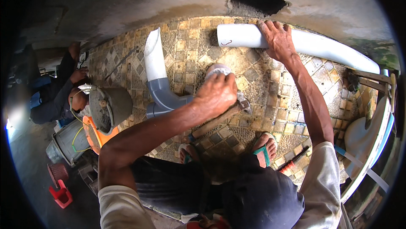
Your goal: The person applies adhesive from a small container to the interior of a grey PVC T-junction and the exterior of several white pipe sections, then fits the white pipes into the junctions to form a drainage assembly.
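Observation:
My right hand point(278, 38) presses and curls over a long white pipe point(321, 45) lying along the foot of the wall. My left hand point(215, 95) is closed, fingers bent down beside a round pale piece with a whitish crinkled top point(218, 69); what the fingers hold is hidden. Under my left forearm is a grey pipe elbow point(163, 93), partly covered, with a white pipe piece point(154, 55) cut at a slant standing out of it. A hammer point(215, 123) with a wooden handle lies on the tiles below my left hand.
A ragged hole point(259, 3) opens in the wall. Buckets point(111, 110) and an orange basin point(94, 133) stand at left, near another person point(57, 97). An orange-handled tool point(294, 161) lies by my right foot. A wooden frame point(380, 131) leans at right.

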Demonstrator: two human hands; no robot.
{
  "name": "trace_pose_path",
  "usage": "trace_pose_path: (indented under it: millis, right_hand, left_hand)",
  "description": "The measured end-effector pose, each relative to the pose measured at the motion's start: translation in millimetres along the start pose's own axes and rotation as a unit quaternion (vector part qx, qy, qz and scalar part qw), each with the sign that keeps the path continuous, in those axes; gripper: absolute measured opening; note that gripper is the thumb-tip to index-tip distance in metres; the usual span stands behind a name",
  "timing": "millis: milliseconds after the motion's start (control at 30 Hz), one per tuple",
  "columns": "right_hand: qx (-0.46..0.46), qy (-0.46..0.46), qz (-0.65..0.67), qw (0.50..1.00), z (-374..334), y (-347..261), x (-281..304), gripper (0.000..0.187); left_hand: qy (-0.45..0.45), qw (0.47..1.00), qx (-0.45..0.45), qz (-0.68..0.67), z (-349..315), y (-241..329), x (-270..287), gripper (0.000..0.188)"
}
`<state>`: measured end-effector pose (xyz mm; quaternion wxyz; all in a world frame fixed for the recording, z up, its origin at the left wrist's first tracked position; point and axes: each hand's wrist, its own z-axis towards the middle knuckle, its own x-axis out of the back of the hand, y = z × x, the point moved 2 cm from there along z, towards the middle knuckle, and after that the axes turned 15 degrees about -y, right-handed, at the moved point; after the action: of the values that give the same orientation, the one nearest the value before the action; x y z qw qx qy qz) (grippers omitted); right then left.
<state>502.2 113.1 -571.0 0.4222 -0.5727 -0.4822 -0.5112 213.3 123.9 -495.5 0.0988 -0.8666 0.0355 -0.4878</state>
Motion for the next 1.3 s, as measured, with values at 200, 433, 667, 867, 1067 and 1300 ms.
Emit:
trace_pose_path:
  millis: [200, 433, 667, 867, 1067, 1300]
  right_hand:
    - [-0.002, -0.023, 0.011, 1.000, 1, 4, 4, 0.091]
    - [0.038, 0.035, 0.040, 0.998, -27, 3, 38, 0.089]
    - [0.050, 0.079, 0.044, 0.995, -43, 3, 65, 0.086]
    - [0.049, 0.068, 0.040, 0.996, -41, 1, 68, 0.092]
    - [0.045, 0.050, 0.045, 0.997, -41, 3, 69, 0.095]
    - [0.064, -0.139, 0.161, 0.975, -6, 37, 73, 0.100]
  left_hand:
    - [-0.036, 0.986, 0.044, -0.155, -15, -60, 44, 0.036]
    - [0.144, 0.821, 0.123, -0.538, -44, -122, 105, 0.045]
    - [0.119, 0.890, 0.125, -0.421, -29, -137, 120, 0.043]
    - [0.288, 0.907, 0.091, -0.293, 6, -166, 108, 0.042]
    - [0.187, 0.928, 0.060, -0.318, -4, -144, 105, 0.044]
    - [0.226, 0.940, -0.010, -0.256, -27, -110, 86, 0.045]
